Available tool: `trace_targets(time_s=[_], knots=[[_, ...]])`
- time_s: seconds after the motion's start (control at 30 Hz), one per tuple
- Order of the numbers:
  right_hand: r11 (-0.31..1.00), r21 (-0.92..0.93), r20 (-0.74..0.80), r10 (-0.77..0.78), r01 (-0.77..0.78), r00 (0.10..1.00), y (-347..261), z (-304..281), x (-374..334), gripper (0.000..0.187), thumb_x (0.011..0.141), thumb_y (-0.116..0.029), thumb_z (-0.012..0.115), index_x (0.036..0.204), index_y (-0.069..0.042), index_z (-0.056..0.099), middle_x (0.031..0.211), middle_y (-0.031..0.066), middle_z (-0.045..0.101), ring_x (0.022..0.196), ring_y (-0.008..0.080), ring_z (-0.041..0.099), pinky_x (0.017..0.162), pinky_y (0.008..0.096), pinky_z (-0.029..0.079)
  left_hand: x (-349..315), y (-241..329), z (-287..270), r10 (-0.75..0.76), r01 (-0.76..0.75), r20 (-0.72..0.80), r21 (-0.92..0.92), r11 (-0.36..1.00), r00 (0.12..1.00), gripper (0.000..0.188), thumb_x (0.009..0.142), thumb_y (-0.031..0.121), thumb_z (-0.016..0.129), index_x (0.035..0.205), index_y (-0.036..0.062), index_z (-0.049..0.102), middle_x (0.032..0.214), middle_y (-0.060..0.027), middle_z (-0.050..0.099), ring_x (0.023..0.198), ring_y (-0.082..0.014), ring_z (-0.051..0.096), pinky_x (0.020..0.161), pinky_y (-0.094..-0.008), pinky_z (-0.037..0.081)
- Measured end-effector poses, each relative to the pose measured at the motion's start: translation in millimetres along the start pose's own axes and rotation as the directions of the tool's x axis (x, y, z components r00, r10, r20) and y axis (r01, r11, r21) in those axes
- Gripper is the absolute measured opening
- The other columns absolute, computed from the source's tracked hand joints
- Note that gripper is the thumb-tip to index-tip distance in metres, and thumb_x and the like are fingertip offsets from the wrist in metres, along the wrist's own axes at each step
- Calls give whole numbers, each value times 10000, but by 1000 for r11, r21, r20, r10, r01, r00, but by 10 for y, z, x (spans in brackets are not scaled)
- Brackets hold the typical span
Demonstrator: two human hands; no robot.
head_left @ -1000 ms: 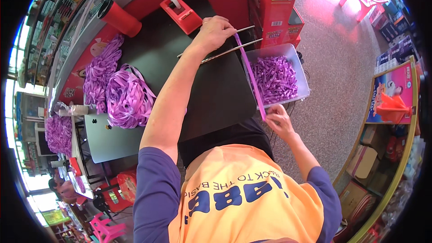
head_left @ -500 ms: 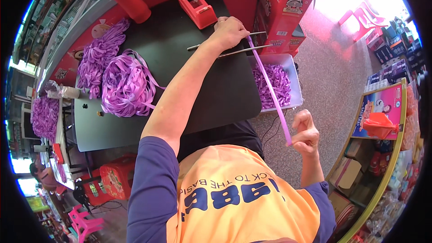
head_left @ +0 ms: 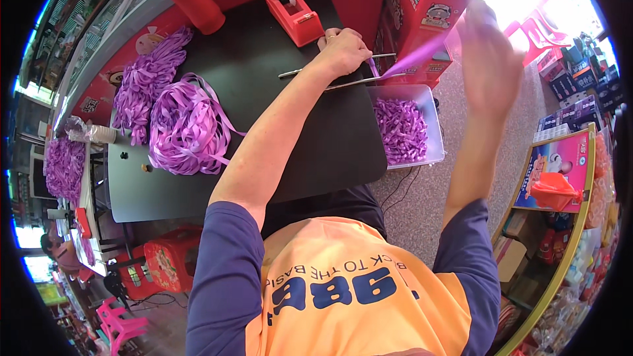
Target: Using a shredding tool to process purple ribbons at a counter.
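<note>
My left hand (head_left: 344, 51) is closed at the right far edge of the black table (head_left: 297, 132), beside two thin metal rods (head_left: 359, 82) that stick out past the edge. A purple ribbon (head_left: 415, 58) comes from its fingertips, passes at the rods and stretches up to my right hand (head_left: 489, 59). The right hand is raised and smeared by motion, with the ribbon's blurred end running into it. How the left fingers grip the ribbon and rods is partly hidden. A loose pile of purple ribbon (head_left: 188, 125) lies on the table, a looped bundle (head_left: 148, 79) behind it.
A red tape dispenser (head_left: 294, 14) stands just beyond my left hand, a red cup (head_left: 194, 0) further left. Below the table's right edge sits a white bin (head_left: 432, 125) of short purple pieces. Red boxes (head_left: 422, 13) are stacked behind; a shelf (head_left: 560, 224) stands at right.
My right hand has swung up and away from low on the right, taking the ribbon with it. The ribbon now slants upward to the right. My left hand stays at the rods.
</note>
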State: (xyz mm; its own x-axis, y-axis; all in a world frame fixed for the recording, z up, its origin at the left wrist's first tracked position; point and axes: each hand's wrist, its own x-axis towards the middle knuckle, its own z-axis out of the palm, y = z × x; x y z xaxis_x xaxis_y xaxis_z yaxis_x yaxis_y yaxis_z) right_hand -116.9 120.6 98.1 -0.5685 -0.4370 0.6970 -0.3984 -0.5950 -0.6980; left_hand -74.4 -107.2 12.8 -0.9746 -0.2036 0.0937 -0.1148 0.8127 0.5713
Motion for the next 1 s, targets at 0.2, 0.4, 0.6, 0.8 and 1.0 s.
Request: trace_targets(time_s=[0.2, 0.4, 0.6, 0.8, 1.0], knots=[[955, -125, -75, 262, -270, 962, 390, 333, 1111, 570, 966, -488, 355, 1078, -4, 636, 1094, 47, 650, 896, 61, 486, 797, 216, 371, 36, 13, 53, 31, -31, 2, -6, 999, 1000, 196, 754, 304, 634, 800, 149, 746, 1165, -37, 585, 1184, -300, 375, 972, -433, 285], [901, -100, 168, 433, -422, 885, 1743, 30, 1433, 582, 958, -522, 344, 1107, -50, 648, 1026, -42, 661, 733, 28, 410, 668, 157, 312, -74, -7, -169, 27, -22, 175, -29, 999, 984, 241, 821, 177, 565, 1001, 96, 703, 1323, -141, 475, 1267, -355, 316, 1057, -414, 294], [758, -62, 130, 652, -650, 747, 2672, -241, 1123, 609, 959, -532, 310, 1197, -47, 592, 1241, 32, 573, 1197, 161, 449, 1066, 327, 243, -84, 90, -258, 65, -78, 267, 37, 996, 961, 306, 806, 69, 506, 1062, 56, 673, 1356, -160, 439, 1298, -355, 293, 1080, -421, 277], [537, -128, 29, 842, -834, 539, 2948, -155, 402, 638, 953, -559, 281, 1185, -61, 608, 1278, 64, 546, 1232, 157, 421, 1053, 345, 268, -118, 83, -285, 109, -126, 146, 114, 986, 983, 277, 742, 16, 543, 979, 17, 686, 1288, -186, 491, 1220, -355, 415, 1045, -402, 339], [634, -214, 72, 769, -743, 635, 3190, -591, -1062, 390, 975, -325, 380, 1162, -37, 566, 1121, 123, 597, 1023, 243, 573, 933, 324, 405, -105, 144, -234, 284, -296, 93, 159, 942, 954, 261, 716, 3, 558, 935, 23, 698, 1239, -189, 529, 1207, -343, 441, 1030, -393, 356]])
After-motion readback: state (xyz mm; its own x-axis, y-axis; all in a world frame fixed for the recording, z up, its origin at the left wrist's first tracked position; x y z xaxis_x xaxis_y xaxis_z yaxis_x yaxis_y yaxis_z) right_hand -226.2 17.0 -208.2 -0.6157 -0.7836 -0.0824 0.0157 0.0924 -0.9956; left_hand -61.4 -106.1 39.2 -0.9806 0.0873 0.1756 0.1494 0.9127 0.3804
